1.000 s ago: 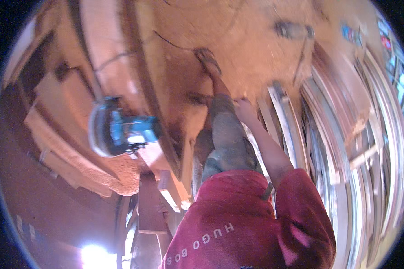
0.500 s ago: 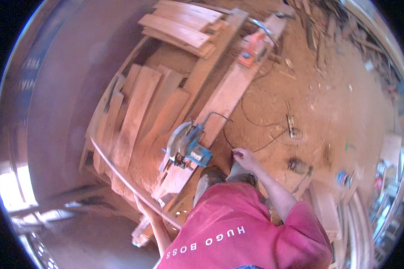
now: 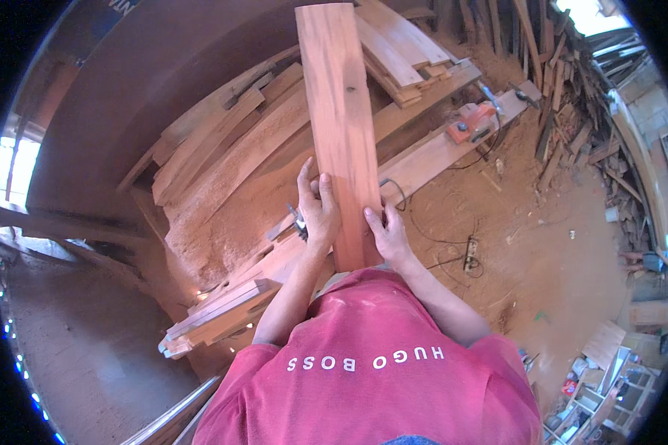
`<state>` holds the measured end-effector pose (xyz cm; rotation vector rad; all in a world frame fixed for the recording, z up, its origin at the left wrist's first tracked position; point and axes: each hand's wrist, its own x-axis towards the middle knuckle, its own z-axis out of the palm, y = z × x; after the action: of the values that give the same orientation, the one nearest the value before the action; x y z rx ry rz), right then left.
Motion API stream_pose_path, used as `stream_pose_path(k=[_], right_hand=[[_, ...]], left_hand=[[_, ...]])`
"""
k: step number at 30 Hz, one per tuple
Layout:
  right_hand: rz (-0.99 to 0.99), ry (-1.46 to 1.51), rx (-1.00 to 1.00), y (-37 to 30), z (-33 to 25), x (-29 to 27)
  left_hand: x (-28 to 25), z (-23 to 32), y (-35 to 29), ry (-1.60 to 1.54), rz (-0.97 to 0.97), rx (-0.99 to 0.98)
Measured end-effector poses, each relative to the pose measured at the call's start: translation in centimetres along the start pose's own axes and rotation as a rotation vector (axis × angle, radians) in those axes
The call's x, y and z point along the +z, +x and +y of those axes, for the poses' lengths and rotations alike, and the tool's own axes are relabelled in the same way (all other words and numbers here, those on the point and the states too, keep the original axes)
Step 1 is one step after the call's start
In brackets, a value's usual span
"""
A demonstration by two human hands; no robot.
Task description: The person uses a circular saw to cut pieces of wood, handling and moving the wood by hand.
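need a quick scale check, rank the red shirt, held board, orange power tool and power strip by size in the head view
1. red shirt
2. held board
3. orange power tool
4. power strip
Nearness likely enlarges the shirt.

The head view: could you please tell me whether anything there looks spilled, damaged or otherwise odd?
Loose sawdust lies heaped on the planks at left, looking spilled. The board held in front has a dark spot, perhaps a knot, standing out from the grain around it. Nothing looks clearly broken.
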<state>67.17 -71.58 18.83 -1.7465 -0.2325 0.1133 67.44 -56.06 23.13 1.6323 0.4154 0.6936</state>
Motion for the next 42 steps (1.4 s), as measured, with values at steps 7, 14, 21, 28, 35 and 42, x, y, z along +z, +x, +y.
stream_pose_path(k=[7,14,21,28,35,42], right_hand=[[0.189,0.106,0.026,6.1,-1.4,-3.8],[0.135,-0.152,0.041,16.5,10.0,-14.4],[0.006,-0.285,0.202,29.4,18.8,-24.5],[0.064,-0.538,-0.166,55.3,19.1,-28.4],[-0.048,-0.639,-0.041,79.0,15.2,-29.2],[-0.508,-0.990,-0.191,64.2,11.9,-18.2]], left_hand=[[6.1,1.1,4.2,-0.038,-0.080,0.068],[7.3,-1.9,4.3,0.059,-0.212,-0.113],[8.2,-6.5,-7.3,0.261,-0.086,-0.575],[11.0,-8.4,-19.0,0.287,0.368,-0.984],[14.7,-10.6,-29.2,0.545,0.441,-1.073],[15.5,-11.5,-30.8,0.578,0.468,-1.081]])
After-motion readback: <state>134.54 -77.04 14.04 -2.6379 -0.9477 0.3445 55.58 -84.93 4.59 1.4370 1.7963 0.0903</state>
